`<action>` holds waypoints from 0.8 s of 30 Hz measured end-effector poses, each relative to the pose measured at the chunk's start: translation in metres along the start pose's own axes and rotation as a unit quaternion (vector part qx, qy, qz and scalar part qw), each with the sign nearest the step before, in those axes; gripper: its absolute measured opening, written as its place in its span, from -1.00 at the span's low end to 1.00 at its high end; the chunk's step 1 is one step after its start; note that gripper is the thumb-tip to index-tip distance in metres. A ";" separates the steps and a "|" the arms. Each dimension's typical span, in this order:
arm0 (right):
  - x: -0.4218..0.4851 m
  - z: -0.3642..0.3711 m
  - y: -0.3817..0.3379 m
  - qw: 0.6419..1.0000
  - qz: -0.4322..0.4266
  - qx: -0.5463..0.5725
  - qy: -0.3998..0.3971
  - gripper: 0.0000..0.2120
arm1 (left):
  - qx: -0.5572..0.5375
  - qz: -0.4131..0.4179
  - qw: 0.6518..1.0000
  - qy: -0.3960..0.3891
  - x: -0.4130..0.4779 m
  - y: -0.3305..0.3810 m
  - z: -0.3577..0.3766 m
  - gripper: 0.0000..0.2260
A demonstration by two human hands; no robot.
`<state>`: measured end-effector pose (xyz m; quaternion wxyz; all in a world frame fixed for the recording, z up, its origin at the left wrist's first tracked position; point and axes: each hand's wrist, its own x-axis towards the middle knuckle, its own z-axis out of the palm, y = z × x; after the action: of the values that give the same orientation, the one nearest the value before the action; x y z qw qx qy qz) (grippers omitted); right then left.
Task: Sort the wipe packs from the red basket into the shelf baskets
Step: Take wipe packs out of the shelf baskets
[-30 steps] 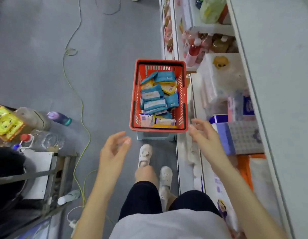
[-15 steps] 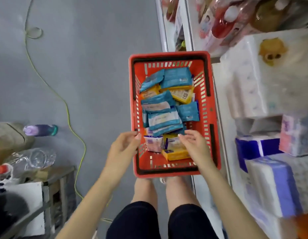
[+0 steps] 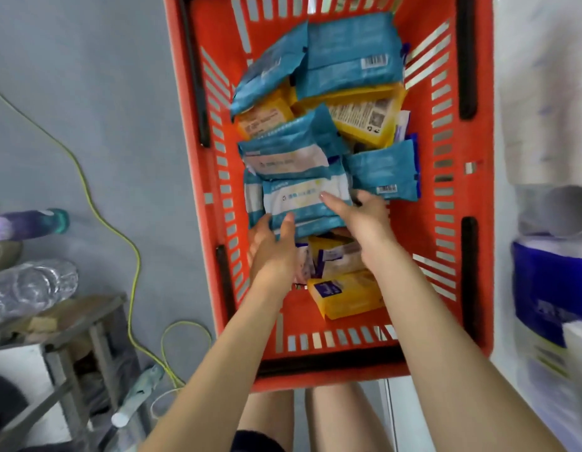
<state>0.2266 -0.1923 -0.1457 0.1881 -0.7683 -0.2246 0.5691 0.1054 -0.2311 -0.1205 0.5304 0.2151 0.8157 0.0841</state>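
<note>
The red basket point(image 3: 479, 288) fills the middle of the head view and holds several wipe packs: teal ones at the far end point(image 3: 348, 63), yellow ones point(image 3: 364, 115) and small white-and-purple ones point(image 3: 335, 256) near me. Both my hands are inside it at a teal-and-white wipe pack point(image 3: 299, 199) on top of the pile. My left hand point(image 3: 273, 246) pinches that pack's near left corner between thumb and fingers. My right hand point(image 3: 361, 220) lies on its right end with the index finger stretched across the top. No shelf baskets are in view.
White shelving runs along the right with wrapped tissue packs, one blue point(image 3: 544, 282). On the left floor are a yellow cable point(image 3: 133, 256), a purple bottle point(image 3: 28, 220), a clear plastic bottle point(image 3: 28, 288) and a metal stand point(image 3: 87, 321). My knees are below the basket.
I have leaned in, so the basket looks much bigger. Both hands moved from the basket's near end forward onto the teal-and-white pack, and the left hand took its corner.
</note>
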 end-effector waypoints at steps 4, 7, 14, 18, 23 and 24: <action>-0.005 -0.008 -0.002 0.998 0.004 0.020 -0.052 -0.89 | 0.001 0.007 1.000 0.023 0.002 -0.003 0.003 -0.45; -0.024 -0.030 -0.005 0.997 0.005 0.052 -0.055 -0.90 | -0.086 -0.014 0.996 0.003 -0.008 0.005 -0.002 -0.37; -0.111 -0.083 -0.032 0.973 -0.001 0.191 -0.130 -0.67 | -0.243 0.033 0.955 -0.167 -0.072 0.045 -0.033 -0.70; -0.159 -0.101 -0.055 0.970 -0.006 0.230 -0.081 -0.60 | -0.259 0.134 0.943 -0.163 -0.128 0.071 -0.051 -0.82; -0.232 -0.127 -0.083 0.967 -0.089 0.225 -0.081 -0.61 | -0.313 0.189 0.907 -0.209 -0.196 0.092 -0.081 -0.67; -0.247 -0.132 -0.085 0.968 -0.109 0.217 -0.062 -0.63 | -0.318 0.193 0.903 -0.214 -0.205 0.095 -0.087 -0.67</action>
<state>0.2801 -0.2644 0.1332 0.3968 -0.6436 -0.1891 0.6265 0.1221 -0.2287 0.1209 0.7058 0.2013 0.5546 0.3919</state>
